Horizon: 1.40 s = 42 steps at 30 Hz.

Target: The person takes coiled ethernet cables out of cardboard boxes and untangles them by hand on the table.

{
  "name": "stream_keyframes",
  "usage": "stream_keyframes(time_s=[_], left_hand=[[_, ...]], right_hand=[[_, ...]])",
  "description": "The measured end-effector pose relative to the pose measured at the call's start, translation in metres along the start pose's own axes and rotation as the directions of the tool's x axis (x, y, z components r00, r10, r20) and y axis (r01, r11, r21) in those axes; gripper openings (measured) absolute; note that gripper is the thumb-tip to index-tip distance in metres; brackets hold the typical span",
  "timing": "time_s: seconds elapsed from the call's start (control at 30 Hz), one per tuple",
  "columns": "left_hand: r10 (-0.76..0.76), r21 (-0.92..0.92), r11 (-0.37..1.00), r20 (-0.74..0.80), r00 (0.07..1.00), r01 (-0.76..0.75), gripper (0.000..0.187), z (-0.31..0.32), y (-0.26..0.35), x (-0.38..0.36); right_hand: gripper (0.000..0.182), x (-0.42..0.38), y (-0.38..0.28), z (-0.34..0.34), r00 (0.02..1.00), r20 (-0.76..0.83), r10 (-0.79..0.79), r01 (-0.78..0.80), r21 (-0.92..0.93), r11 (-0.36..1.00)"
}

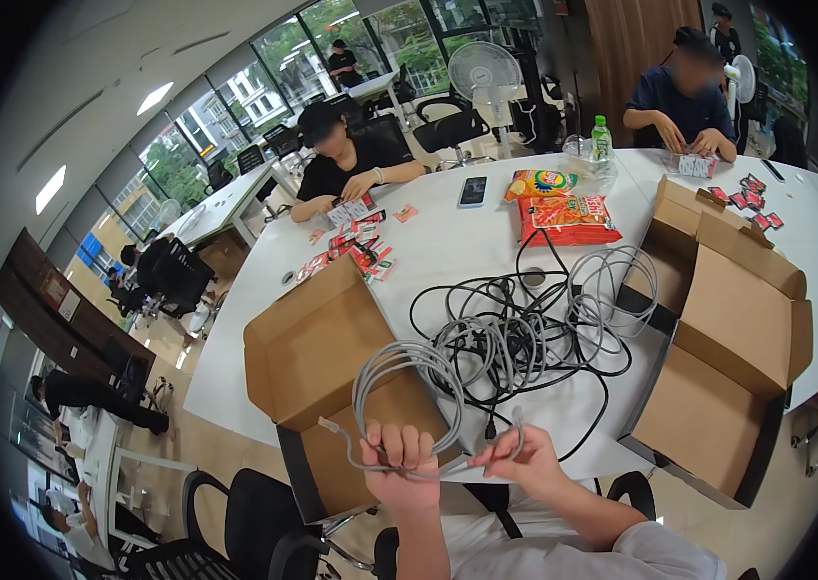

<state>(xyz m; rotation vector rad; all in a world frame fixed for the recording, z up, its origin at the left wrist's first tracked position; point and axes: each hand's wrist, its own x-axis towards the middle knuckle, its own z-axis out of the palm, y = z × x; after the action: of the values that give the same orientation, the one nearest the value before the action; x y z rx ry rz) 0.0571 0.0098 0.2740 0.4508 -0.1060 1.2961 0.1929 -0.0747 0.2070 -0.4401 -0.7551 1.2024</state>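
My left hand (399, 464) grips a coil of grey cable (409, 372) held up over an open cardboard box (317, 348). One clear plug end sticks out to the left of that hand. My right hand (520, 454) pinches the same grey cable near its other end, just right of the coil. Behind both hands lies a tangle of black and grey cables (534, 324) on the white table (447, 242).
A second open cardboard box (728, 348) stands at the right. Snack bags (563, 213), a phone (473, 190) and a green bottle (601, 140) lie farther back. Two people sit across the table handling small red packets (356, 246). Black chairs stand below me.
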Motion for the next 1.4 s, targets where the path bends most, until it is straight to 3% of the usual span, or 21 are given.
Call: stream_keyframes(time_s=[0.17,0.27,0.3,0.37,0.5,0.6,0.7,0.83,0.9,0.97,1.03,1.07,1.17,1.2,1.3,1.33,1.4], left_hand=[[-0.086,0.194,0.977,-0.041,0.995,0.092,0.031,-0.006,-0.003,-0.006],[-0.231,0.383,0.898,-0.014,0.973,0.218,0.040,-0.016,-0.006,-0.011],[-0.207,0.449,0.864,-0.098,0.973,0.229,0.042,-0.022,-0.009,-0.016],[-0.143,0.569,0.778,-0.252,0.957,0.266,0.045,-0.034,-0.012,-0.022],[-0.401,0.395,0.831,-0.065,0.914,0.392,0.050,-0.024,0.003,-0.012],[-0.450,0.267,0.856,-0.037,0.892,0.443,0.053,-0.035,0.016,-0.009],[-0.500,0.156,0.856,0.013,0.866,0.492,0.054,-0.041,0.024,-0.002],[-0.542,-0.002,0.829,0.246,0.803,0.560,0.073,-0.050,0.021,0.002],[-0.551,0.041,0.813,0.372,0.747,0.580,0.083,-0.052,0.018,0.003],[-0.546,0.063,0.797,0.499,0.673,0.600,0.094,-0.053,0.014,0.009],[-0.572,0.059,0.758,0.539,0.618,0.650,0.100,-0.052,0.011,0.010],[-0.555,0.053,0.759,0.574,0.602,0.648,0.103,-0.049,0.004,0.013],[-0.529,-0.038,0.727,0.604,0.595,0.686,0.107,-0.039,-0.019,0.022],[-0.514,-0.096,0.694,0.628,0.584,0.714,0.110,-0.041,-0.026,0.026],[-0.475,-0.213,0.678,0.604,0.640,0.704,0.111,-0.034,-0.046,0.034],[-0.478,-0.243,0.664,0.589,0.652,0.707,0.112,-0.034,-0.052,0.036],[-0.490,-0.254,0.669,0.557,0.671,0.699,0.112,-0.027,-0.062,0.036]], right_hand=[[0.013,0.005,-0.033,0.023,0.920,0.292,-0.262,0.334,-0.236,0.912],[0.013,0.013,-0.054,0.034,0.889,0.219,-0.403,0.412,0.006,0.911],[0.014,0.016,-0.061,0.036,0.878,0.193,-0.439,0.431,0.081,0.899],[0.018,0.022,-0.070,0.038,0.802,0.079,-0.592,0.590,0.044,0.806],[0.021,0.030,-0.082,0.016,0.585,-0.165,-0.794,0.756,-0.245,0.607],[0.020,0.033,-0.092,0.004,0.387,-0.359,-0.849,0.653,-0.543,0.528],[0.023,0.038,-0.093,0.014,0.167,-0.301,-0.939,0.600,-0.725,0.339],[0.028,0.026,-0.094,0.002,0.362,0.185,-0.914,0.413,-0.910,-0.021],[0.032,0.024,-0.110,0.021,0.597,0.149,-0.788,0.371,-0.922,0.107],[0.043,0.022,-0.115,0.014,0.772,0.148,-0.618,0.269,-0.957,0.106],[0.038,0.017,-0.114,0.003,0.894,0.150,-0.422,0.186,-0.982,0.044],[0.044,0.015,-0.111,0.002,0.903,0.155,-0.401,0.230,-0.962,0.145],[0.050,0.009,-0.102,0.008,0.932,0.077,-0.354,0.109,-0.991,0.072],[0.067,0.006,-0.099,0.007,0.962,0.009,-0.274,0.036,-0.995,0.093],[0.090,0.006,-0.094,0.009,0.940,0.011,-0.342,0.072,-0.983,0.167],[0.101,0.003,-0.093,0.007,0.963,-0.032,-0.267,0.013,-0.986,0.168],[0.099,-0.001,-0.099,0.011,0.980,-0.082,-0.184,-0.051,-0.985,0.164]])
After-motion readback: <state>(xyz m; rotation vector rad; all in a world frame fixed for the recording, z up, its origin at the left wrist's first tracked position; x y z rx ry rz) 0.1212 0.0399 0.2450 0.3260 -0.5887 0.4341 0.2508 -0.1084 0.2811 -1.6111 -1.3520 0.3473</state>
